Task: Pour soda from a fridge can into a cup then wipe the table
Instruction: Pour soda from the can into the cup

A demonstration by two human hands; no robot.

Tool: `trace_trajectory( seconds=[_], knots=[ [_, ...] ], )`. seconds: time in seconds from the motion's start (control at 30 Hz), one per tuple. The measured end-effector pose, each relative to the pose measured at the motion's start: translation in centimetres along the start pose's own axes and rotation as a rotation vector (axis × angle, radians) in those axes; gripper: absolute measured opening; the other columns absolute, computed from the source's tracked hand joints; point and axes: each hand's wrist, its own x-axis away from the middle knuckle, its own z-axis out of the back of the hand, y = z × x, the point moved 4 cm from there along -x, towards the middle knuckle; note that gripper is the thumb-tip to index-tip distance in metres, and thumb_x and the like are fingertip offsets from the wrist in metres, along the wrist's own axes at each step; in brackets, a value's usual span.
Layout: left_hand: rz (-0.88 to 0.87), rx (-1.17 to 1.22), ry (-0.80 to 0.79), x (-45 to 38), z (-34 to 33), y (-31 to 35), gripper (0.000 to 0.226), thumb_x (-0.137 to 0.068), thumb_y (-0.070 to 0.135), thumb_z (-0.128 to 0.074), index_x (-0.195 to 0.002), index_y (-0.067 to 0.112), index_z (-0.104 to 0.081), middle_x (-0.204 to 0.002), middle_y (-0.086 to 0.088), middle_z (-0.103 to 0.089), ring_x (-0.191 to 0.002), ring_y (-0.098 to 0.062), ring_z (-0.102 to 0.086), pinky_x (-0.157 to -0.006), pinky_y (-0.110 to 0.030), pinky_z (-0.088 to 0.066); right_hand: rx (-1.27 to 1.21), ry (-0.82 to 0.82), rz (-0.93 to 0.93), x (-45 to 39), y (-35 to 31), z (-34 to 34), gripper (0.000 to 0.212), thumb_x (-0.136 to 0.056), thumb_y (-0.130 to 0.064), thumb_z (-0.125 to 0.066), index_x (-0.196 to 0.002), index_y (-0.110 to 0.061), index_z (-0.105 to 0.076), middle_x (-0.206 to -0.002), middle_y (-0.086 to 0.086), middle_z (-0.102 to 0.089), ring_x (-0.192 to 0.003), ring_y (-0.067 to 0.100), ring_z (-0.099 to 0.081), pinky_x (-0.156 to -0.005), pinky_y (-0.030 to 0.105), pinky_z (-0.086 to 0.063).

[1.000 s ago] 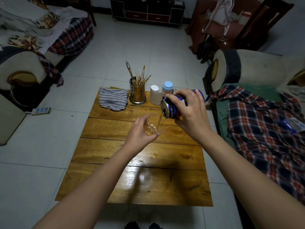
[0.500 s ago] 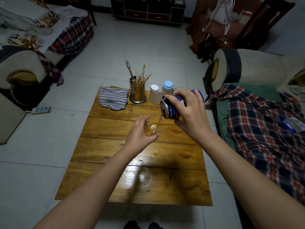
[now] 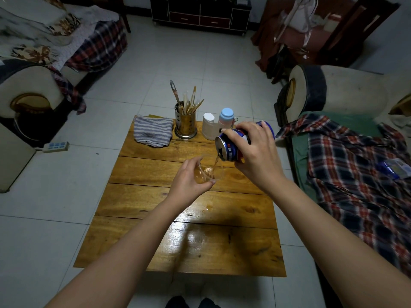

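Observation:
My right hand point(image 3: 255, 156) grips a blue soda can point(image 3: 229, 147), tipped on its side with its mouth pointing left and down. A thin amber stream runs from it into a clear cup point(image 3: 211, 171) that my left hand point(image 3: 189, 181) holds just above the low wooden table point(image 3: 155, 201). A little amber liquid sits in the cup's bottom. A small wet spot point(image 3: 209, 207) glistens on the table nearer to me. A striped grey cloth point(image 3: 153, 133) lies folded at the table's far left corner.
A brass holder with chopsticks point(image 3: 185, 125), a white container point(image 3: 209, 127) and a blue-capped bottle point(image 3: 226, 116) stand along the far edge. Sofas with plaid covers flank the table left point(image 3: 33, 85) and right point(image 3: 355, 152). A power strip point(image 3: 55, 146) lies on the tiled floor.
The pour goes on; a little more liquid has gathered in the cup. Both hands have stayed almost where they were.

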Motion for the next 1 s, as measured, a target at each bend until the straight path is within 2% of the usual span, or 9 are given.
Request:
trace_trajectory(
  seconds=[0.33, 0.47, 0.6, 0.7, 0.8, 0.83, 0.9, 1.0],
  knots=[
    [0.028, 0.079, 0.039, 0.0, 0.0, -0.7, 0.073, -0.072, 0.031, -0.076, -0.136, 0.020, -0.041, -0.127, 0.001, -0.048, -0.116, -0.012, -0.047, -0.095, -0.030, -0.044, -0.033, -0.028, -0.035, 0.5, 0.5, -0.6, 0.079, -0.062, -0.010, -0.079, -0.131, -0.020, -0.042, -0.124, 0.016, -0.052, -0.120, 0.032, -0.045, -0.109, 0.051, -0.022],
    [0.061, 0.106, 0.076, -0.1, -0.1, -1.6, 0.073, -0.072, 0.031, -0.076, -0.136, 0.022, -0.040, -0.126, 0.002, -0.049, -0.113, -0.010, -0.047, -0.092, -0.027, -0.042, -0.132, -0.063, -0.145, 1.4, 1.2, -1.6, 0.079, -0.063, -0.011, -0.078, -0.133, -0.020, -0.043, -0.126, 0.013, -0.048, -0.121, 0.028, -0.039, -0.110, 0.053, -0.023],
    [0.120, 0.159, 0.096, 0.0, -0.6, -3.1, 0.071, -0.071, 0.029, -0.077, -0.132, 0.023, -0.042, -0.124, 0.003, -0.051, -0.114, -0.011, -0.048, -0.093, -0.026, -0.040, -0.325, -0.114, -0.317, 2.8, 1.5, -3.4, 0.080, -0.064, -0.013, -0.077, -0.136, -0.022, -0.041, -0.128, 0.009, -0.045, -0.121, 0.024, -0.036, -0.105, 0.055, -0.032],
    [0.170, 0.202, 0.126, 0.0, -1.1, -4.3, 0.070, -0.070, 0.025, -0.079, -0.130, 0.022, -0.044, -0.117, 0.008, -0.051, -0.111, -0.010, -0.049, -0.088, -0.022, -0.036, -0.481, -0.109, -0.440, 4.0, 1.8, -5.0, 0.079, -0.065, -0.012, -0.076, -0.135, -0.025, -0.041, -0.128, 0.006, -0.043, -0.120, 0.022, -0.038, -0.104, 0.041, -0.037],
    [0.229, 0.232, 0.127, -0.3, -1.7, -5.8, 0.070, -0.070, 0.025, -0.079, -0.130, 0.022, -0.044, -0.115, 0.010, -0.051, -0.107, -0.008, -0.049, -0.087, -0.021, -0.037, -0.624, -0.094, -0.561, 5.4, 2.2, -6.7, 0.079, -0.065, -0.009, -0.077, -0.133, -0.025, -0.041, -0.130, 0.005, -0.042, -0.120, 0.017, -0.040, -0.095, 0.007, -0.030],
    [0.246, 0.234, 0.124, -0.4, -1.9, -6.4, 0.070, -0.070, 0.025, -0.079, -0.130, 0.022, -0.043, -0.115, 0.010, -0.051, -0.107, -0.008, -0.048, -0.087, -0.021, -0.037, -0.657, -0.081, -0.599, 5.8, 2.3, -7.2, 0.078, -0.066, -0.009, -0.077, -0.133, -0.025, -0.041, -0.131, 0.005, -0.043, -0.119, 0.014, -0.041, -0.090, 0.000, -0.028],
    [0.271, 0.241, 0.122, -0.6, -2.5, -7.4, 0.069, -0.070, 0.024, -0.079, -0.130, 0.021, -0.043, -0.114, 0.009, -0.051, -0.106, -0.008, -0.049, -0.087, -0.021, -0.037, -0.716, -0.056, -0.673, 6.7, 2.5, -8.3, 0.076, -0.066, -0.010, -0.078, -0.131, -0.024, -0.041, -0.130, 0.003, -0.044, -0.117, 0.011, -0.042, -0.085, -0.005, -0.029],
    [0.307, 0.261, 0.116, -1.1, -3.4, -8.9, 0.072, -0.070, 0.021, -0.080, -0.131, 0.018, -0.042, -0.114, 0.008, -0.050, -0.107, -0.010, -0.048, -0.089, -0.021, -0.038, -0.781, -0.037, -0.762, 8.1, 2.7, -10.2, 0.077, -0.066, -0.011, -0.079, -0.131, -0.022, -0.041, -0.130, 0.000, -0.044, -0.117, 0.010, -0.042, -0.084, -0.006, -0.029]
  ],
)
